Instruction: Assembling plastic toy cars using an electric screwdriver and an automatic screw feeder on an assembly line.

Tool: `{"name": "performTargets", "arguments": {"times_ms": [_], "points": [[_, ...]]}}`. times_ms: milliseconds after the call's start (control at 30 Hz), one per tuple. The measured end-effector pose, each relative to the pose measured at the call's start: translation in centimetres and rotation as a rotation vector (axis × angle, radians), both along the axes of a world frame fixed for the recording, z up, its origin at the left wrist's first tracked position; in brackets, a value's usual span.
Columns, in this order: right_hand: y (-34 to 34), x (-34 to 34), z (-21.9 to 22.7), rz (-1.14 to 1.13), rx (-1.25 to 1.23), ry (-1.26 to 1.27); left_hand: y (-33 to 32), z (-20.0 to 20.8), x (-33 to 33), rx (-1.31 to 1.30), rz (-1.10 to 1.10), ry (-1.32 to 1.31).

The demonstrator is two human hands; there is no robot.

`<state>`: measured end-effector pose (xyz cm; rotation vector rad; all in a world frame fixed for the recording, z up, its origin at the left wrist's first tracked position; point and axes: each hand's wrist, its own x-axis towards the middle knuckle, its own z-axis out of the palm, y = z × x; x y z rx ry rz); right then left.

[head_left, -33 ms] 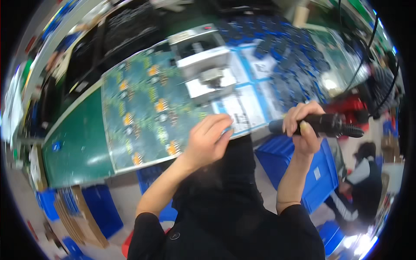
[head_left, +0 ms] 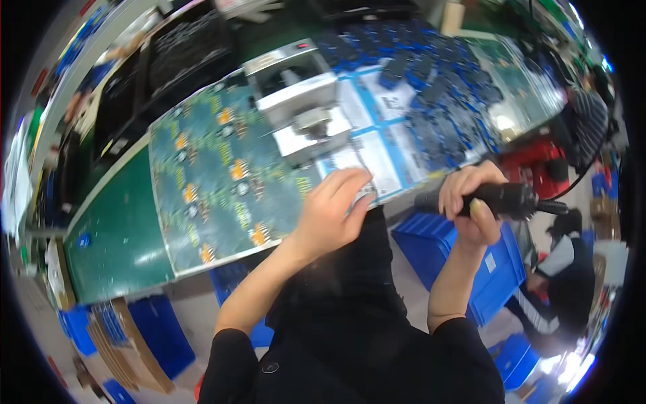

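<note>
My right hand [head_left: 473, 202] is wrapped round a black electric screwdriver [head_left: 513, 200], held level beyond the table's front edge. Its cord end points right and its narrower end points toward my left hand [head_left: 331, 210]. That hand is curled at the table edge, thumb and fingertips brought close together; whatever is between them is too small and blurred to name. Just beyond it lie white printed sheets [head_left: 378, 161] framed in blue. A pale metal box device [head_left: 296, 91] with a small red switch stands behind my left hand.
Many dark blue-black parts [head_left: 437, 114] cover the table's right side. To the left lies a sheet patterned in orange and yellow [head_left: 208, 161], beside a bare green surface [head_left: 114, 229]. Blue crates [head_left: 494, 289] stand below the edge. Another person [head_left: 562, 289] sits at the lower right.
The view has shifted slightly, so the table sits further left. My left hand has moved a little to the right, relative to the sheets. The right hand keeps its grip on the screwdriver.
</note>
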<state>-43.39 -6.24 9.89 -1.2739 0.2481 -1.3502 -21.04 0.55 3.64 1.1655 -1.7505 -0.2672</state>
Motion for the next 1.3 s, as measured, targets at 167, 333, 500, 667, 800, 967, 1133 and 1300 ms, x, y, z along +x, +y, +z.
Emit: {"name": "performTargets", "arguments": {"times_ms": [167,333,500,667,800,967,1133,1300], "points": [[2.5,-6.9,1.0,-0.075,0.078,-0.049,-11.7,-0.4,-9.0,0.047,0.01,0.013],[2.1,-8.2,1.0,-0.101,0.094,0.035,-16.3,-1.1,-10.0,0.634,0.139,-0.166],[0.7,-7.9,0.9,-0.083,0.032,0.086,-13.6,-2.9,-10.6,0.594,-0.043,0.758],[-0.3,-6.2,2.4,-0.132,-0.072,-0.075,-3.9,0.1,-5.7,0.471,-0.098,1.233],[-2.8,0.1,3.5,-0.059,-0.17,-0.225,1.0,-0.8,0.7,0.506,0.073,1.58],[-5.2,10.2,3.5,-0.002,-0.125,-0.251,2.5,-3.4,4.8,0.488,0.173,1.41],[-4.5,15.6,2.9,-0.107,-0.171,-0.048,2.5,-4.2,6.2,0.504,0.179,1.422],[-4.3,17.3,2.6,-0.129,-0.13,0.076,2.3,-4.3,6.7,0.509,0.126,1.448]]}}
